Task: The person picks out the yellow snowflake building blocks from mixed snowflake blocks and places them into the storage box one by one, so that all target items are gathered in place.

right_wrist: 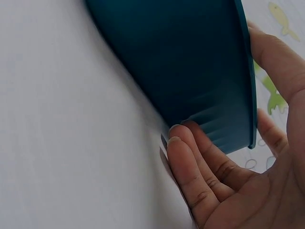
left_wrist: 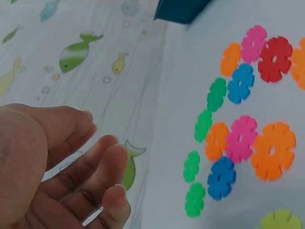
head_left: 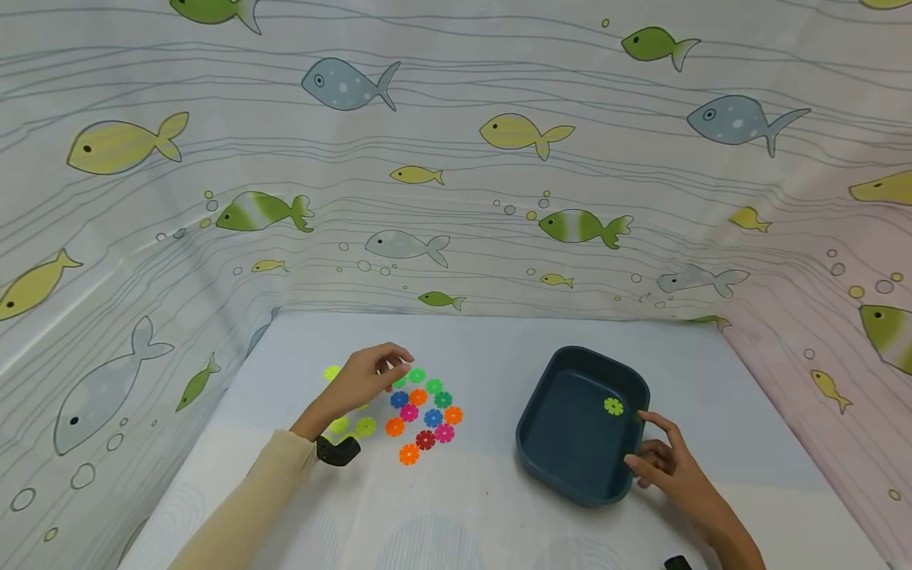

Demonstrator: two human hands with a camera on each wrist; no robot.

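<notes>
Above several flower-shaped plastic discs on the table hovers my left hand (head_left: pixel 365 378), its fingers loosely bent. The left wrist view shows nothing between thumb and fingers of this hand (left_wrist: pixel 71 167). Orange (head_left: pixel 409 454), red (head_left: pixel 425 440), pink, blue and green discs lie right of it; yellow-green ones (head_left: pixel 366 427) are partly hidden by the wrist. My right hand (head_left: pixel 677 467) grips the right side of a dark blue rectangular container (head_left: pixel 570 443), thumb at the rim and fingers against the outer wall (right_wrist: pixel 190 62). One yellow-green disc (head_left: pixel 613 407) lies inside the container.
A white table (head_left: pixel 456 507) carries everything. Fish-printed sheeting (head_left: pixel 456 198) rises behind it and along both sides. Black wrist straps or mounts show at the left wrist (head_left: pixel 338 450) and the right wrist (head_left: pixel 678 563).
</notes>
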